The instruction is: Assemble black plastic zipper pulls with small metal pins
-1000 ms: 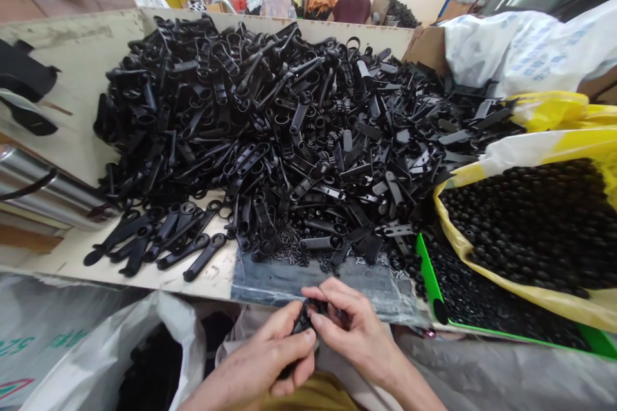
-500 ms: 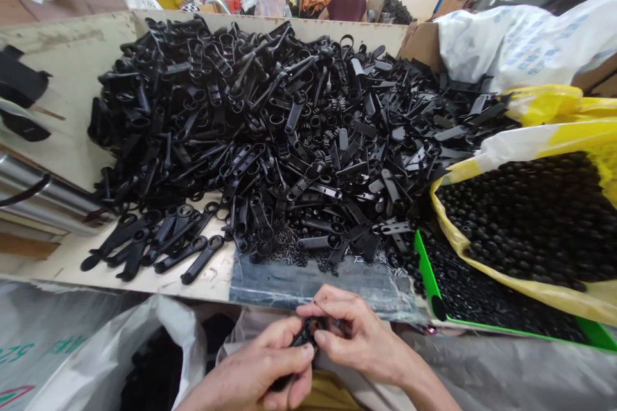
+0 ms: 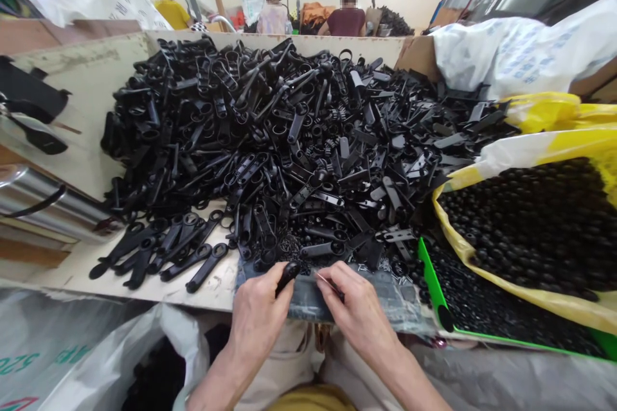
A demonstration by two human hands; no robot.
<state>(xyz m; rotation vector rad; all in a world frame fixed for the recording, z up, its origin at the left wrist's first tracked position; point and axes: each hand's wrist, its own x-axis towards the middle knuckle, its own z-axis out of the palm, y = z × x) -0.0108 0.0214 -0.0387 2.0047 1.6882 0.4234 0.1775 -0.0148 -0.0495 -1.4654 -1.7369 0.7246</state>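
Observation:
My left hand point(image 3: 260, 308) is closed around a black plastic part point(image 3: 288, 275), whose rounded end sticks out past the thumb. Most of that part is hidden in the palm. To its right, my right hand point(image 3: 355, 305) pinches a thin pointed metal tool point(image 3: 326, 280), its tip aimed toward the left hand; the tool's exact kind does not show. Both hands hover over a dark grey mat point(image 3: 308, 302) at the table's front edge. Just beyond them lie tiny metal pieces point(image 3: 289, 245) and loose black plastic parts point(image 3: 322, 249).
A big heap of black parts point(image 3: 270, 115) fills the table. Several finished-looking black handles point(image 3: 207, 268) lie left. At right stand a green tray point(image 3: 431, 276) and a yellow bag point(image 3: 453, 231) of black pieces. A steel flask point(image 3: 58, 205) is left; an open white sack point(image 3: 168, 327) sits below.
Both hands have moved forward from near the lap to over the mat and drawn apart. The black part stays in the left hand. The view has tilted slightly up.

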